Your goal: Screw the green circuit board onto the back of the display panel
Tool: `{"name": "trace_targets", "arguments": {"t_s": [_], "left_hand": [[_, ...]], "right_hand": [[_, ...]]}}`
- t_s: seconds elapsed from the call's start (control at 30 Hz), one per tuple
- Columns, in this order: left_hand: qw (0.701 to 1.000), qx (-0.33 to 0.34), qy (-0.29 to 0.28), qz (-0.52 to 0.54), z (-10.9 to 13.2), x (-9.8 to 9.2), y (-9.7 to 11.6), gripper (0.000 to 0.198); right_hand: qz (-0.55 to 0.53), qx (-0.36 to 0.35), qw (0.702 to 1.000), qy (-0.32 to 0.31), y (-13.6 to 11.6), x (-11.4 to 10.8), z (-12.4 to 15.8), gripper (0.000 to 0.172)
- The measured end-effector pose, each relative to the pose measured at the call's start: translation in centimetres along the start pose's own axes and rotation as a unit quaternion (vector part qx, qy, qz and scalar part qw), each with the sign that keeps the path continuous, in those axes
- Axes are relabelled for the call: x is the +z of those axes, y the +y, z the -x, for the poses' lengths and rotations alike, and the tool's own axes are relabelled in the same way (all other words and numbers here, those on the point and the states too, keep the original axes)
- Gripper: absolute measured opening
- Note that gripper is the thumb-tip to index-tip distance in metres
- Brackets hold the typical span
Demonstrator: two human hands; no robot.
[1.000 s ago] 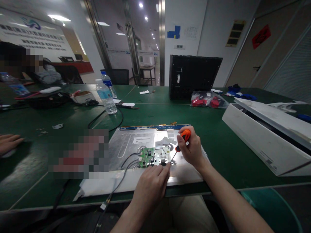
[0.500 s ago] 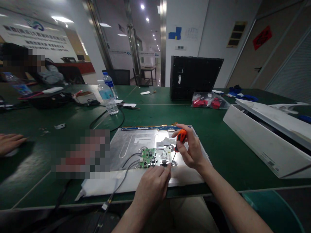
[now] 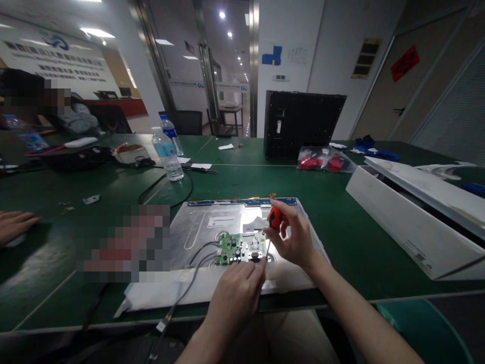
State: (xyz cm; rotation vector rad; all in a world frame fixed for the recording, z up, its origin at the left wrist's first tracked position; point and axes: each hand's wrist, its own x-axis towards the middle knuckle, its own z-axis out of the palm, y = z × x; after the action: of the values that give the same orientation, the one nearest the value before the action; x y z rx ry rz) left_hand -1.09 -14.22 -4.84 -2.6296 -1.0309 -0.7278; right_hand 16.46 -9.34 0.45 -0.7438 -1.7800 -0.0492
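My right hand (image 3: 291,235) is closed around the handle of a red-and-black screwdriver (image 3: 275,216). The shaft slants down to the lower right corner of a green circuit board (image 3: 229,245). Beside the tip, my left hand (image 3: 242,283) rests at the board's near edge with its fingers together and curled; what they hold, if anything, is hidden. The board lies on the metal back of a flat display panel (image 3: 204,237), which has a blue strip (image 3: 242,202) along its far edge. Grey cables (image 3: 197,275) run from the board's left side over the near edge.
Left of the panel, another person's hand (image 3: 17,225) lies on the table. Water bottles (image 3: 168,156) stand behind. A black monitor casing (image 3: 303,121) and a bag with red items (image 3: 322,159) are at the back. On the right lies a white box (image 3: 401,227).
The screwdriver has turned more upright, and its handle has shifted slightly left and down with my right hand. My left hand stays at the board's edge.
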Motion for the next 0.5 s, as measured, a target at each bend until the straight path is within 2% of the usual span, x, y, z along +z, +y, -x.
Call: {"name": "trace_targets", "arguments": {"t_s": [0.1, 0.33, 0.5], "left_hand": [[1.0, -0.001, 0.003, 0.002, -0.06, -0.03, 0.01, 0.028], [1.0, -0.014, -0.016, 0.002, 0.17, 0.27, -0.04, 0.029], [1.0, -0.005, -0.008, -0.005, 0.17, 0.21, -0.07, 0.029]], "right_hand": [[-0.022, 0.006, 0.999, -0.028, -0.17, -0.1, 0.06, 0.048], [0.02, 0.0, 1.0, 0.016, 0.05, 0.49, 0.25, 0.045], [0.021, 0.001, 1.0, 0.002, -0.16, 0.27, 0.09, 0.044]]}}
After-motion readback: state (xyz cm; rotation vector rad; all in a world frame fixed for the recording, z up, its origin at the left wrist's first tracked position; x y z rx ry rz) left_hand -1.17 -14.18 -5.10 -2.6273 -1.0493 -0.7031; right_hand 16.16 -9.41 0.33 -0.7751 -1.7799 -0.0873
